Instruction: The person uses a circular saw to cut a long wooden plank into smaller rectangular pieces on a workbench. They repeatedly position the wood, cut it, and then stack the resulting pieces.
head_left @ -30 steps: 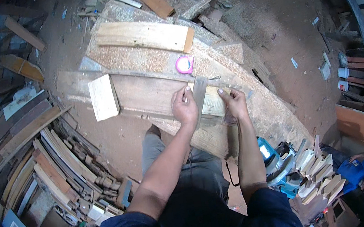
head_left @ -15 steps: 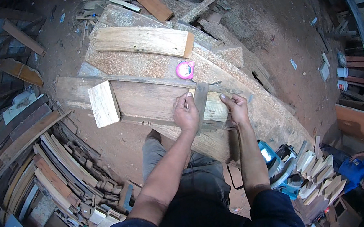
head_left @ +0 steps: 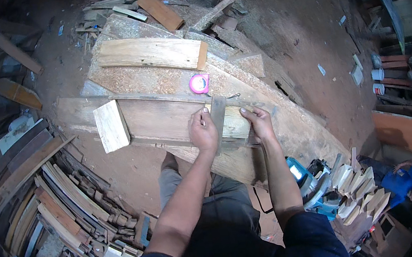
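Note:
A short pale wood block [head_left: 235, 124] lies in a long wooden trough-like jig [head_left: 155, 118], passing beneath a dark wooden crossbar [head_left: 219, 116]. My right hand [head_left: 261, 124] grips the block's right end, thumb on its upper edge. Left of the crossbar, my left hand [head_left: 203, 133] is closed, its thumb up against the pale wood's left corner. What its curled fingers hold is hidden. Just beyond the jig sits a pink tape measure [head_left: 199, 83]. A second pale block [head_left: 111, 126] rests across the jig's left part.
A long pale plank [head_left: 149, 52] lies on the sawdust-covered bench [head_left: 137, 80]. At the lower right are a teal power saw [head_left: 304, 180] and stacked pointed wood pieces [head_left: 362, 188]. Curved offcuts [head_left: 64, 199] pile up at left. A person in blue [head_left: 399, 183] is at far right.
The whole view has shifted slightly, so the bench appears farther left. Both hands stay at the block by the crossbar, with no clear change in grip.

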Demonstrator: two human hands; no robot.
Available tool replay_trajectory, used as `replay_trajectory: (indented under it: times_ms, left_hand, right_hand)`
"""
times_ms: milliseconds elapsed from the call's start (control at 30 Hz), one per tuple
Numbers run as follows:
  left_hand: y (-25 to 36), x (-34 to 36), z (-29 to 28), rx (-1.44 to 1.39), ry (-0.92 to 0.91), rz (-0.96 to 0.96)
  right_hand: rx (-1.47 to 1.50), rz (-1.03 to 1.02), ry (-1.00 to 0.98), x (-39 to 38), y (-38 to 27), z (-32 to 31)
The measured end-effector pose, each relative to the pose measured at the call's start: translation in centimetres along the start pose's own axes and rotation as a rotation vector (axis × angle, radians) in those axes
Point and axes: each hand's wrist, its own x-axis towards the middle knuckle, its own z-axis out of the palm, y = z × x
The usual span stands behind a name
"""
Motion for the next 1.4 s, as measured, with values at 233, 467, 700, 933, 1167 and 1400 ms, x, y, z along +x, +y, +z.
replay_trajectory:
  times_ms: [233, 467, 700, 933, 1167, 1400]
  left_hand:
    - [-0.1, 0.3, 0.3, 0.040, 0.008, -0.072]
    - [-0.6, 0.1, 0.8, -0.042, 0.030, 0.011]
    - [-1.2, 0.3, 0.9, -0.123, 0.004, -0.039]
    - [-1.6, -0.1, 1.3, -0.104, 0.016, -0.020]
    - [-2.3, 0.5, 1.3, -0.042, 0.059, 0.086]
    - [-0.4, -0.4, 0.2, -0.094, -0.026, 0.073]
  right_hand:
    - [-0.781, -0.537, 0.138, -4.1, 1.3, -0.4]
    - [-1.630, -0.833, -0.338, -2.7, -3.8, 0.3]
    - [-1.529, -0.805, -0.519, -0.9, -4.6, 0.5]
    - [-1.464, -0.830, -0.431, -1.6, -3.5, -0.3]
    - [-1.062, -0.693, 0.464, -17.0, 0.7, -3.9]
    - [-1.151, -0.526, 0.862, -30.9, 10.8, -12.5]
